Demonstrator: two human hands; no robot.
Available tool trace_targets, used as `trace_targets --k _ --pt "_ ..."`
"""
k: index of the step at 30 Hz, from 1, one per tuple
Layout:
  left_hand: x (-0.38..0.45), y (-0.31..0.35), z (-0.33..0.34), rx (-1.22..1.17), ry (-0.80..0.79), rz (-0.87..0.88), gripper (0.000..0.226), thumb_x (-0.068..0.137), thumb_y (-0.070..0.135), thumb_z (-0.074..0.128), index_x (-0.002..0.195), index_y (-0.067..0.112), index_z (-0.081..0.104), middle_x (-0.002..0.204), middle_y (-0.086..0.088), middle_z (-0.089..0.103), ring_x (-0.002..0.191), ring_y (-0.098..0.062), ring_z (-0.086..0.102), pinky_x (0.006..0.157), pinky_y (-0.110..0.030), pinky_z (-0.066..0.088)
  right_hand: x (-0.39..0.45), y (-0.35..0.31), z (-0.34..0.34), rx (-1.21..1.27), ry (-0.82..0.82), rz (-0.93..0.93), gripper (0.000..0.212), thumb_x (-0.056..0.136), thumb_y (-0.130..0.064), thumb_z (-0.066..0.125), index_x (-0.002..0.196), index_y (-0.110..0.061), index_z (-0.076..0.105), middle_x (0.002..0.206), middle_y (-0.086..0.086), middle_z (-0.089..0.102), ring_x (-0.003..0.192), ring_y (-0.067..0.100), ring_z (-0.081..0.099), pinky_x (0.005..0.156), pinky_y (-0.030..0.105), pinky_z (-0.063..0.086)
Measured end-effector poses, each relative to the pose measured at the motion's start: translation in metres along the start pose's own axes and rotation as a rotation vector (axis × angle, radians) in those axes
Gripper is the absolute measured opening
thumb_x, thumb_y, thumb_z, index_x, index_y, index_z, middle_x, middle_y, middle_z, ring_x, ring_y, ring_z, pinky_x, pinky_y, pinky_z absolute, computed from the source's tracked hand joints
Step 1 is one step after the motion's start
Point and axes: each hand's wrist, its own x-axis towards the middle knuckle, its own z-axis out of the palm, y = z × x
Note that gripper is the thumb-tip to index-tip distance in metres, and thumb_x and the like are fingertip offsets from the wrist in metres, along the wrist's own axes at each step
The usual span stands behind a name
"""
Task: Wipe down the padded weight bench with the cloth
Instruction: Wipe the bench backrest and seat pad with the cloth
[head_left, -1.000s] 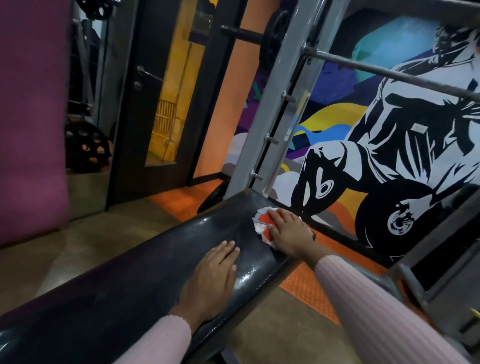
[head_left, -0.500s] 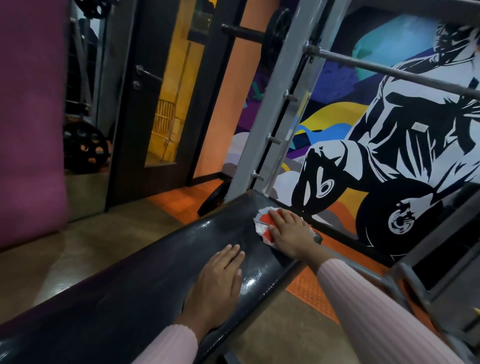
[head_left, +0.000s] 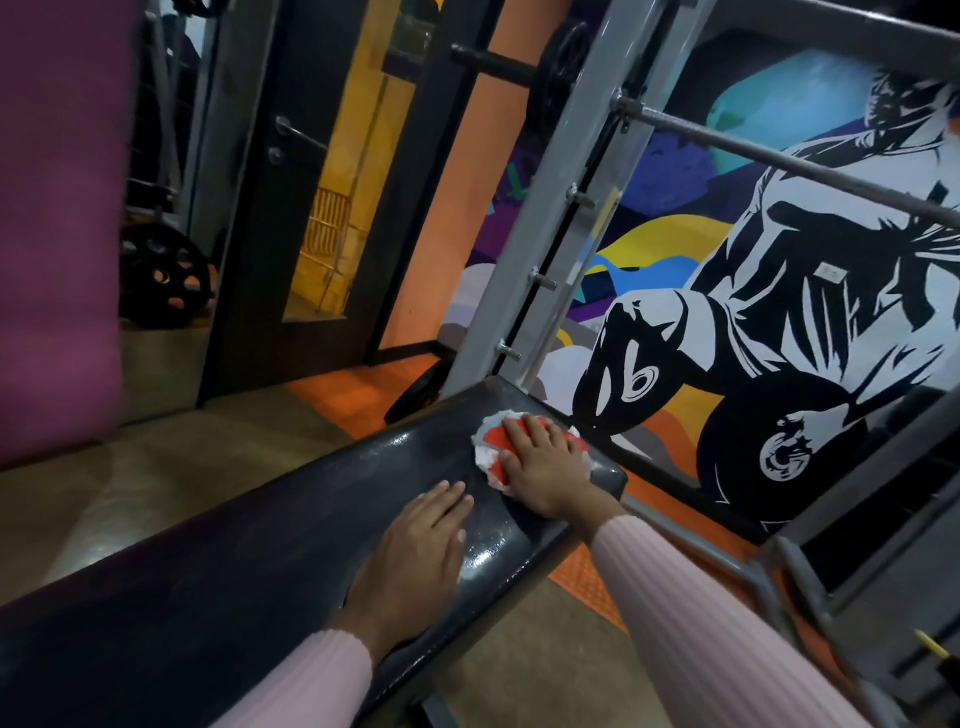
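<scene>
a: where was the cloth (head_left: 496, 447) in the head view?

b: at the far end of the worktop (head_left: 218, 597), under my right hand (head_left: 543, 467), fingers flat and pressing, no grip round it. my left hand (head_left: 415, 556) lay flat just beside, bracing.

a: how to wipe well?

b: i judged even pressure, overlapping strokes, edges included.

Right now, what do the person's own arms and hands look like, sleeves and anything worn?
Both arms wear long, close-fitting sleeves of pale pink ribbed knit, the ribs running lengthwise and each cuff ending at the wrist. The left hand and right hand are bare: no gloves, and no rings, watch or bracelet show on the sides that face the camera. The fingers show no markings.
</scene>
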Motion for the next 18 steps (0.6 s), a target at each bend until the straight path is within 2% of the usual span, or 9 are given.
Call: trace_targets --k 3,5,7,9,12,14,16,18 --pt "0.0 0.002 0.0 0.004 -0.002 -0.002 0.05 0.095 0.031 0.027 0.135 0.013 0.049 0.143 0.001 0.045 0.136 -0.007 0.03 0.114 -0.022 0.017 -0.028 0.022 0.003 0.047 -0.003 -0.258 0.069 0.085 -0.073 0.006 0.149 -0.046 0.002 0.162 -0.008 0.004 0.149 0.018 -0.001 0.119 0.047 0.002" --pt "0.0 0.0 0.0 0.003 -0.003 -0.008 0.05 0.096 0.033 0.025 0.137 0.015 0.047 0.145 0.002 0.043 0.137 -0.006 0.028 0.114 -0.023 0.017 -0.033 0.045 0.0 0.117 -0.017 -0.345 0.07 0.08 -0.081 0.004 0.144 -0.054 0.003 0.161 -0.012 0.008 0.148 0.013 0.003 0.119 0.046 0.004" --pt "0.0 0.0 0.001 0.006 0.001 -0.007 0.05 0.096 0.032 0.024 0.136 0.015 0.048 0.145 0.002 0.043 0.137 -0.006 0.028 0.114 -0.023 0.017 -0.018 0.062 -0.002 0.132 -0.002 -0.259 0.071 0.083 -0.079 0.014 0.147 -0.048 0.013 0.16 -0.009 0.016 0.148 0.015 0.011 0.119 0.048 0.011" --pt "-0.001 0.0 0.001 0.009 0.002 -0.003 0.049 0.096 0.031 0.026 0.136 0.015 0.048 0.144 0.002 0.044 0.137 -0.007 0.029 0.113 -0.023 0.018 0.004 0.059 0.003 0.063 0.003 -0.107 0.068 0.088 -0.066 0.017 0.149 -0.037 0.022 0.161 -0.004 0.015 0.148 0.021 0.012 0.119 0.05 0.013" --pt "-0.001 0.0 0.0 0.013 0.016 0.002 0.046 0.096 0.029 0.029 0.134 0.014 0.051 0.143 0.002 0.046 0.136 -0.007 0.031 0.113 -0.024 0.021 0.022 0.025 0.003 -0.016 -0.015 -0.009 0.064 0.093 -0.059 0.013 0.152 -0.034 0.012 0.162 -0.002 0.006 0.149 0.025 0.006 0.118 0.052 0.01" --pt "0.0 -0.001 0.001 0.012 0.016 0.008 0.046 0.096 0.029 0.029 0.134 0.014 0.051 0.143 0.002 0.046 0.136 -0.006 0.031 0.113 -0.025 0.022 0.016 0.015 0.001 -0.001 -0.008 -0.052 0.063 0.094 -0.059 0.014 0.152 -0.035 0.008 0.162 -0.002 0.006 0.149 0.023 0.004 0.119 0.049 0.007" --pt "0.0 -0.001 0.002 0.014 0.015 0.0 0.048 0.096 0.03 0.028 0.135 0.015 0.05 0.144 0.003 0.045 0.137 -0.006 0.03 0.114 -0.024 0.021 -0.001 0.021 -0.001 0.057 0.001 -0.202 0.071 0.084 -0.067 0.011 0.15 -0.041 0.013 0.162 -0.006 0.009 0.149 0.018 0.005 0.119 0.047 0.006" --pt "0.0 -0.002 0.003 0.01 0.015 -0.012 0.048 0.096 0.031 0.026 0.135 0.016 0.05 0.144 0.003 0.045 0.136 -0.005 0.03 0.114 -0.025 0.021 -0.012 0.037 -0.002 0.239 -0.013 -0.311 0.062 0.083 -0.066 0.024 0.143 -0.052 0.022 0.159 -0.015 0.019 0.147 0.009 0.011 0.119 0.045 0.007"
